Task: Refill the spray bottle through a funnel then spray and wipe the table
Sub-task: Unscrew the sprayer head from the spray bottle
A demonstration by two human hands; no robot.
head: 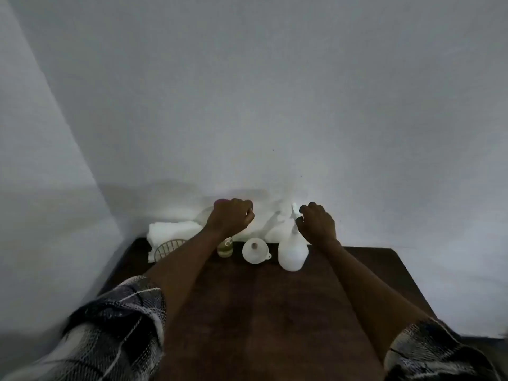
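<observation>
A white spray bottle (292,255) stands upright at the far side of the dark wooden table (261,312), its spray head (294,211) pale against the wall. Just left of it a white funnel (255,250) rests on the table. A small bottle of greenish liquid (225,247) stands left of the funnel, partly behind my left wrist. My left hand (232,217) hovers above that small bottle in a fist, with nothing visible in it. My right hand (317,224) is raised beside the spray head with fingers loosely curled, holding nothing.
A folded white cloth (170,231) lies at the table's far left corner, with a round wire basket (167,248) in front of it. Something clear and rounded (203,215) shows behind my left hand. White walls close in behind and on the left.
</observation>
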